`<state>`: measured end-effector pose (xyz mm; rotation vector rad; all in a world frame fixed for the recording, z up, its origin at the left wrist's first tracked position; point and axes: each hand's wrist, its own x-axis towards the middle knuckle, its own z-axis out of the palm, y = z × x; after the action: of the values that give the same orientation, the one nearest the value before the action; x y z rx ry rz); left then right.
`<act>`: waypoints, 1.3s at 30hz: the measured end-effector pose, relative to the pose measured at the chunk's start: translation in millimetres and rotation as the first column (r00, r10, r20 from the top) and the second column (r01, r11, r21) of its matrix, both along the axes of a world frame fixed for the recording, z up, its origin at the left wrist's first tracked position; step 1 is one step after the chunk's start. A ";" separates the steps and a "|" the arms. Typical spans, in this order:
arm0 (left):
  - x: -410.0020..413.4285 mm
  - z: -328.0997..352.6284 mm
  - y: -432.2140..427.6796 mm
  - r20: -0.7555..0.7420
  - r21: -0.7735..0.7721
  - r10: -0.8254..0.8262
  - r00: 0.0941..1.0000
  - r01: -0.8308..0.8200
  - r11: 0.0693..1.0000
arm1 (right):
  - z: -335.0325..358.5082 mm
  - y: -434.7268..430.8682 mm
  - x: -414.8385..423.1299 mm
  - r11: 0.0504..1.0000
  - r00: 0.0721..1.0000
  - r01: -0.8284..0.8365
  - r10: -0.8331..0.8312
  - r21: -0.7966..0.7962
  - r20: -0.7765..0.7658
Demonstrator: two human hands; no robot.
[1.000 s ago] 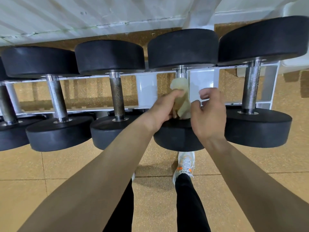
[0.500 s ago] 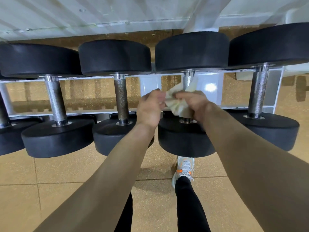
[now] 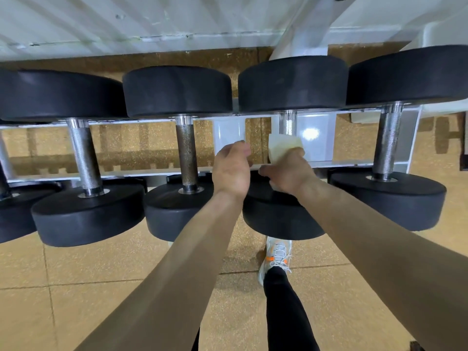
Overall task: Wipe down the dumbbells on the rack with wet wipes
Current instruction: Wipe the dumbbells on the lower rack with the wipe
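Observation:
Several black dumbbells with steel handles lie across a white rack (image 3: 354, 164). My right hand (image 3: 288, 174) grips a pale yellowish wet wipe (image 3: 282, 148) around the lower part of the handle (image 3: 288, 124) of the third dumbbell (image 3: 278, 219) from the left. The wipe sticks out above my fingers against the bar. My left hand (image 3: 231, 168) hovers just left of that handle with its fingers curled, holding nothing and apart from the wipe. The dumbbell to its left (image 3: 177, 211) has a darker knurled handle.
Another dumbbell (image 3: 390, 198) sits close on the right and one more (image 3: 86, 214) further left. My grey shoe with orange trim (image 3: 277, 254) and black trouser leg stand under the rack on tan rubber floor tiles (image 3: 76, 287). A white slanted post (image 3: 304, 26) rises behind.
My left hand has let go of the wipe and drawn a little to the left. My right hand has kept the wipe and closed it round the handle.

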<state>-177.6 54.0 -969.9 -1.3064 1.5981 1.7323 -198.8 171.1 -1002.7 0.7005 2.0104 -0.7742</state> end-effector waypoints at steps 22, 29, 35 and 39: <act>-5.9 1.1 59.1 -0.010 -0.037 -0.056 0.998 0.056 0.998 | 35.3 24.0 -25.2 0.908 0.953 0.056 -0.173 -0.415 -0.250; -19.6 3.8 44.1 -0.173 0.016 -0.098 0.980 0.102 0.995 | 41.1 48.2 -14.1 0.716 0.974 0.133 -0.222 -0.686 -0.042; -19.2 -19.5 30.7 -0.157 -0.081 -0.168 0.973 0.157 0.984 | 27.8 70.4 -12.7 0.732 0.886 0.339 -0.459 -0.591 -0.061; -36.9 -47.5 21.6 -0.027 -0.238 -0.004 1.000 -0.003 0.971 | 13.9 63.2 -19.9 0.817 0.914 0.268 -0.383 -0.511 -0.132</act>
<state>-214.5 75.7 -1017.4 -1.3946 1.8686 1.6023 -218.6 234.4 -988.8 0.6868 1.7924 -1.5677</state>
